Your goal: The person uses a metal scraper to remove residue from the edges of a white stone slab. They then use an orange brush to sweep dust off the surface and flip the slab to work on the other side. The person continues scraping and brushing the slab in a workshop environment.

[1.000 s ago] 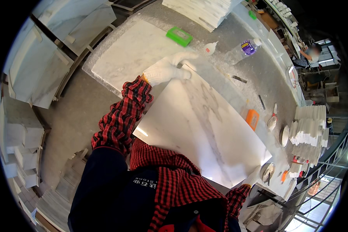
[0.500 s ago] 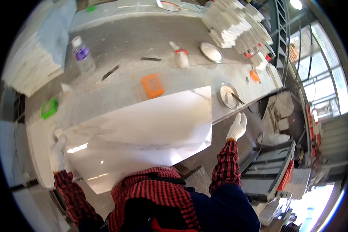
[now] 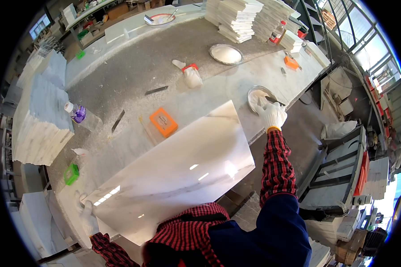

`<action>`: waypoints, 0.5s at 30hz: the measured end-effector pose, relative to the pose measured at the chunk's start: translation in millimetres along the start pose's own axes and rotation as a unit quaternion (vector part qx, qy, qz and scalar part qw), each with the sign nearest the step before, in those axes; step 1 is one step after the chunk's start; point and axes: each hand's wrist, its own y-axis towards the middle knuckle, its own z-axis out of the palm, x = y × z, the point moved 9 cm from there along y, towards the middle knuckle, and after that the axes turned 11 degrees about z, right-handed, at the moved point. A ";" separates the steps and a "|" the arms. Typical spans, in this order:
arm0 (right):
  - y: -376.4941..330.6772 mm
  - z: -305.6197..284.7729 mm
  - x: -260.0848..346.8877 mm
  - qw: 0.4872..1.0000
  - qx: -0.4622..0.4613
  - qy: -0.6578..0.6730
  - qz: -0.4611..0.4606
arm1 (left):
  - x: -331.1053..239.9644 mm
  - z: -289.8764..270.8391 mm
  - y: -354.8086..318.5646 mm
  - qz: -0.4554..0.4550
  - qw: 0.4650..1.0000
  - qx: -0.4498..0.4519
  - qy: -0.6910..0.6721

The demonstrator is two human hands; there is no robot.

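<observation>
A large glossy white marble-look slab (image 3: 182,164) with grey veining lies tilted before me, its near edge against my body. My left hand (image 3: 89,218), in a white knit glove, is closed on the slab's left corner. My right hand (image 3: 273,115), gloved likewise, has arrived at a round metal bowl (image 3: 249,101) of pale paste. Its fingers look apart around the dark-handled spatula (image 3: 275,101) that rests in the bowl; a firm grip on it does not show. An orange box (image 3: 163,122) sits just beyond the slab.
Stacked white slabs (image 3: 42,120) stand at left, beside a purple-labelled bottle (image 3: 82,116). A green box (image 3: 71,174) is near the left corner. Farther back are a tray of white powder (image 3: 226,54), a red-rimmed white container (image 3: 192,76) and more stacked tiles (image 3: 238,20). A metal frame (image 3: 334,173) stands at right.
My right hand has moved forward from beside the bench to the bowl and spatula. My left hand stays at the slab's corner. The whole view has turned.
</observation>
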 end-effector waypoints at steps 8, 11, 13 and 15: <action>18.1 -10.8 -14.6 0.999 -0.012 0.048 0.013 | -0.1 3.2 -2.0 0.008 1.000 0.002 -0.024; 11.2 -30.6 -22.6 0.993 -0.014 0.119 0.014 | 5.6 -6.0 -1.4 0.018 1.000 0.002 -0.016; 10.7 -27.8 -25.7 0.988 0.008 0.155 0.016 | 7.8 -9.6 -0.8 0.012 1.000 0.004 -0.005; 11.2 -20.0 -30.8 0.982 0.025 0.186 0.014 | 8.3 -10.7 -0.2 0.001 1.000 0.007 -0.009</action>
